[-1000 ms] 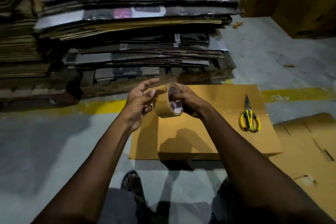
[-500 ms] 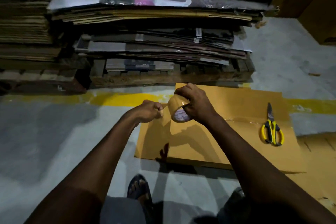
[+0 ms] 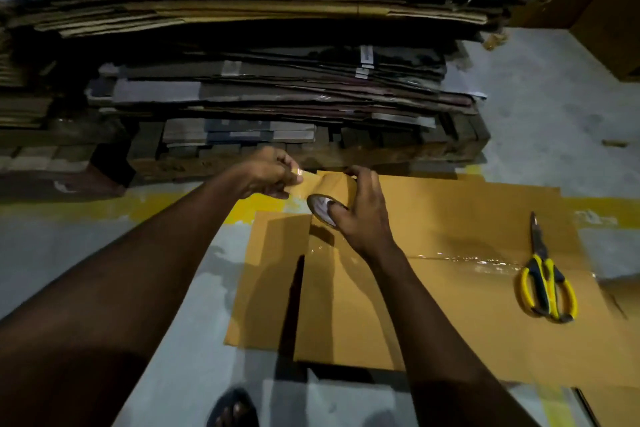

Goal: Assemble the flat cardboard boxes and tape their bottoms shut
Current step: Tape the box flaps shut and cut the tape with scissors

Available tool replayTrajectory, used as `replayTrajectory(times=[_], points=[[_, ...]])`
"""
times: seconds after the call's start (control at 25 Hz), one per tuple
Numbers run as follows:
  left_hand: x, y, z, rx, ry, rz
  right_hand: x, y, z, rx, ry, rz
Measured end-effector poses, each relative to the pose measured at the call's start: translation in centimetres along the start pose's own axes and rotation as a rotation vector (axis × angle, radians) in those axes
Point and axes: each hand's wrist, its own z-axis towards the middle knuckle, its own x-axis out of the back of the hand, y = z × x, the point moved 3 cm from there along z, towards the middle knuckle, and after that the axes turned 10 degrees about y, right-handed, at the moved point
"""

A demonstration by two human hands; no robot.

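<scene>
Head view. Stack of flattened cartons (image 3: pixel 277 87) fills upper left and centre. Frame centre: left hand (image 3: pixel 266 173) pinches free tape end (image 3: pixel 304 182). Tape roll (image 3: pixel 334 194) just right of it, right hand (image 3: pixel 363 215) curled round it. Flat cardboard box (image 3: pixel 433 288) lies on floor (image 3: pixel 536 97) beneath hands, centre to lower right. Yellow-handled scissors (image 3: pixel 545 277) rest on box, right side.

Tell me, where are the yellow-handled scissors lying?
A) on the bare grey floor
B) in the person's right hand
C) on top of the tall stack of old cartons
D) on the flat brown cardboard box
D: the yellow-handled scissors lie on the flat brown cardboard box, apart from the right hand, which grips the brown tape roll.
</scene>
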Motion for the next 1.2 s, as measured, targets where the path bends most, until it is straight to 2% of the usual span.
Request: replayTrajectory(times=[0.12, 0.2, 0.32, 0.4, 0.52, 0.64, 0.8, 1.2], points=[[-1.2, 1.3, 5.3, -0.016, 0.049, 0.014, -1.4, 1.9, 1.0, -0.193, 0.010, 0.153], [-2.2, 2.5, 7.6, -0.098, 0.048, 0.060, -2.7, 3.4, 1.4, -0.367, -0.024, 0.223], [-4.4, 3.7, 10.6, -0.309, -0.018, 0.382, -5.2, 5.0, 2.2, -0.520, -0.130, 0.394], [-5.5, 3.6, 12.5, -0.401, -0.046, 0.534, -6.1, 5.2, 2.7, -0.512, -0.180, 0.409], [-5.9, 3.0, 14.6, -0.432, -0.040, 0.580, -6.6, 5.4, 2.9, -0.491, -0.174, 0.461], [-6.0, 2.4, 16.1, -0.445, -0.050, 0.603, -7.4, 4.9, 1.6, -0.597, -0.123, 0.580], [-7.7, 1.1, 17.0, -0.477, -0.101, 0.675, -8.7, 4.6, 0.0, -0.705, -0.062, 0.608], [-8.9, -1.2, 17.9, -0.407, -0.159, 0.742, -9.0, 5.6, -0.2, -0.716, -0.037, 0.621]])
